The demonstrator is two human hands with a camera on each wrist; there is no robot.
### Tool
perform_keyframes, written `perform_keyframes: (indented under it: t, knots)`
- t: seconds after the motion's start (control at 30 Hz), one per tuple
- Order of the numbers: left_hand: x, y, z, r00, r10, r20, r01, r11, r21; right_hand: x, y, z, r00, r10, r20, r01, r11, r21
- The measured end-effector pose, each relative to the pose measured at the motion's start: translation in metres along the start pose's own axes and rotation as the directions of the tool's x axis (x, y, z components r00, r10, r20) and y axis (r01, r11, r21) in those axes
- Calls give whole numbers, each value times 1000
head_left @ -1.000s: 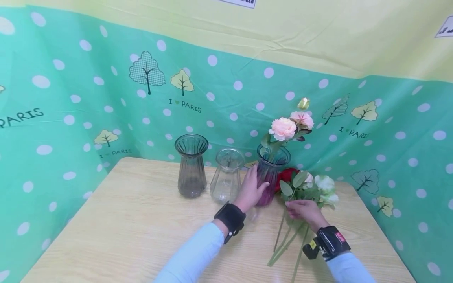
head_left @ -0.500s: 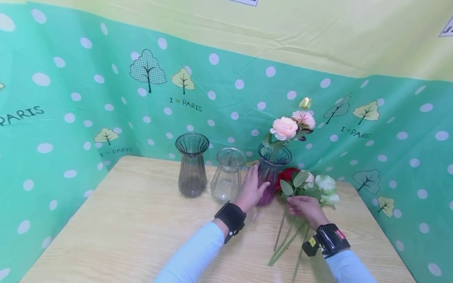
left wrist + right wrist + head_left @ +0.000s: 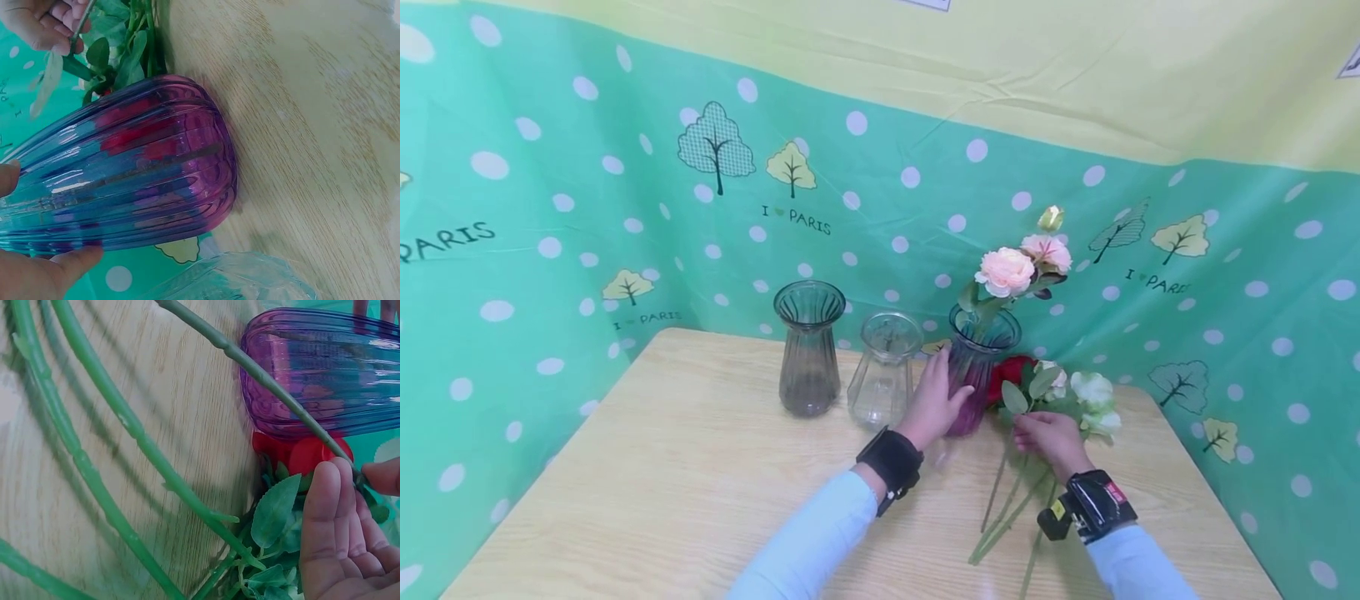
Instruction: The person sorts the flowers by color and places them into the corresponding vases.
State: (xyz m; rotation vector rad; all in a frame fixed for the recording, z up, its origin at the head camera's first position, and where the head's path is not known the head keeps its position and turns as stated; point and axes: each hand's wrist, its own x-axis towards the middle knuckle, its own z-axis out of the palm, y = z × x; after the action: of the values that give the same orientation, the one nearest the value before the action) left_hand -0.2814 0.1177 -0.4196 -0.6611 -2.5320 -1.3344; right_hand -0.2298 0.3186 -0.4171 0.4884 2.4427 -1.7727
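My left hand (image 3: 934, 404) grips the ribbed glass vase (image 3: 973, 383), blue above and purple below, thumb and fingers on opposite sides. A pink peony spray (image 3: 1006, 272) stands in it, its dark stem showing through the glass in the left wrist view. Right of the vase, my right hand (image 3: 1056, 440) pinches a green flower stem (image 3: 281, 394) between thumb and fingertips, just below its leaves (image 3: 1015, 398). That stem slants down in front of the vase in the right wrist view. Behind the hand lie a red flower (image 3: 1011, 377) and whitish-green flowers (image 3: 1093, 400).
A clear glass vase (image 3: 880, 392) stands just left of the held vase, and a grey glass vase (image 3: 808, 375) farther left. Several green stems (image 3: 144, 444) extend toward the near edge of the wooden table (image 3: 662, 483). A polka-dot cloth (image 3: 865, 200) hangs behind.
My right hand has risen slightly and moved a little right with the pinched stem. The left hand stays on the vase. The head view has shifted slightly.
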Motion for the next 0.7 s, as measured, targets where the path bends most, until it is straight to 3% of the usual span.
perform_keyframes:
  t: [0.33, 0.53, 0.7]
  knots:
    - [0, 1, 0, 1000, 6, -4, -6, 1000, 7, -16, -11, -16, 999, -32, -40, 33, 999, 10]
    - [0, 2, 0, 1000, 4, -2, -4, 1000, 0, -28, -33, -29, 996, -50, -77, 54, 998, 39]
    - [0, 0, 1, 1000, 1, -4, -1, 1000, -2, -37, -57, -41, 988, -109, -112, 119, 988, 94]
